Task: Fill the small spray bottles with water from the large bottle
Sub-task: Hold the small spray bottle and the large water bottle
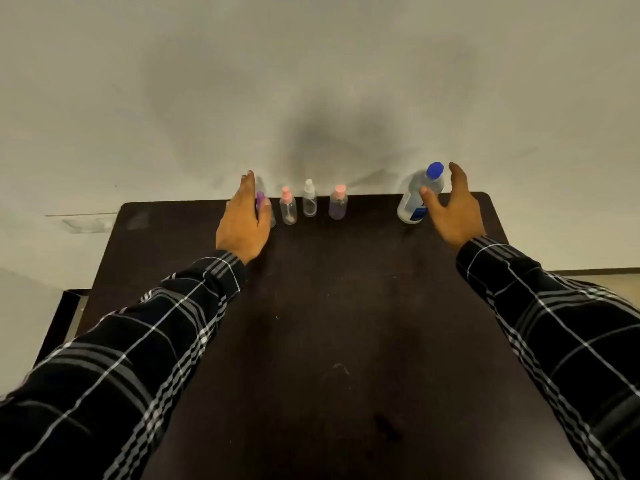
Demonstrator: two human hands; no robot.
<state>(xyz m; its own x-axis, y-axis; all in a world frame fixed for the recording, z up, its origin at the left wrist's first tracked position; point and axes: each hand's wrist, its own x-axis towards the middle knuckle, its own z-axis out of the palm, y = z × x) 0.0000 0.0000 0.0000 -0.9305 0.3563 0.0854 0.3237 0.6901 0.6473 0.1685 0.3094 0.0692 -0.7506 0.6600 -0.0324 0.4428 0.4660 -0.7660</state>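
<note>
- You are at the opening step: both hands reach out, nothing is lifted, and every cap is on.
- Your right hand (pixel 453 209) is spread, with the thumb in front of the large bottle (pixel 410 206) and the fingers to its right, not closed on it. The bottle stands upright at the table's (pixel 329 323) far right edge, blue cap (pixel 435 169) on.
- Your left hand (pixel 244 220) is loose and open around the purple-capped bottle (pixel 260 198), the leftmost of 4 small ones in a row. Contact cannot be told.
- Next, I judge: close both grips, draw the bottles nearer, and unscrew the tops.
- The pink-capped bottle (pixel 288 211) stands just beside it and is easily knocked. The white-capped bottle (pixel 309 202) and lilac bottle (pixel 338 206) follow.
</note>
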